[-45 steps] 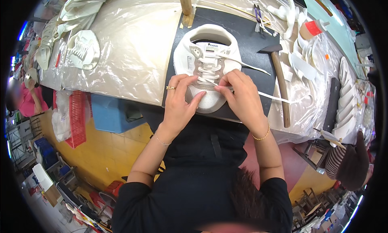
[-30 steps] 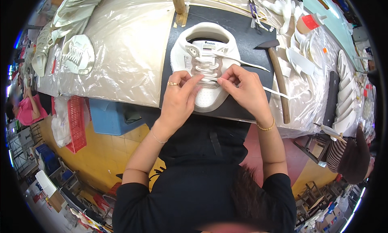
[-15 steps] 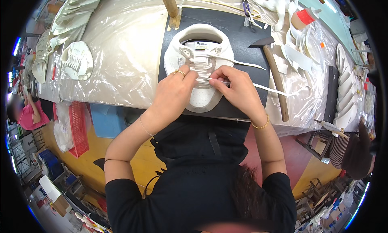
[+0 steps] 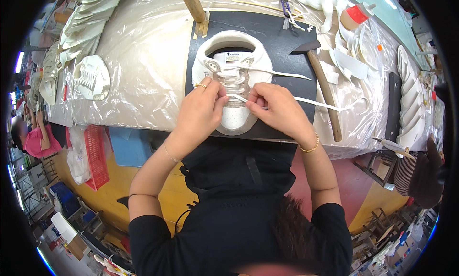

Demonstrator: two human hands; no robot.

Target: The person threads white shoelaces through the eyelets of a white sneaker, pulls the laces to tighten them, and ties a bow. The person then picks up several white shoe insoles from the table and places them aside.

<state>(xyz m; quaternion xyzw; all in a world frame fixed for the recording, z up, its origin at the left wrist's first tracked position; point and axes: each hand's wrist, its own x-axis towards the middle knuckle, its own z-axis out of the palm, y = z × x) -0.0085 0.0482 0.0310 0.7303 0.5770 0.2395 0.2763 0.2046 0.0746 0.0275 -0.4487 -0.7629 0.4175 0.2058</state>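
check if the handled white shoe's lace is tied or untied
Untied: the white lace shows no bow, one tip lying loose over the black rectangular mat.

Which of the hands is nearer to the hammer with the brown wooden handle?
Right: the right hand is over the right side of the white lace-up shoe, left of the brown wooden-handled hammer; the left hand is farther left, over the shoe's left side.
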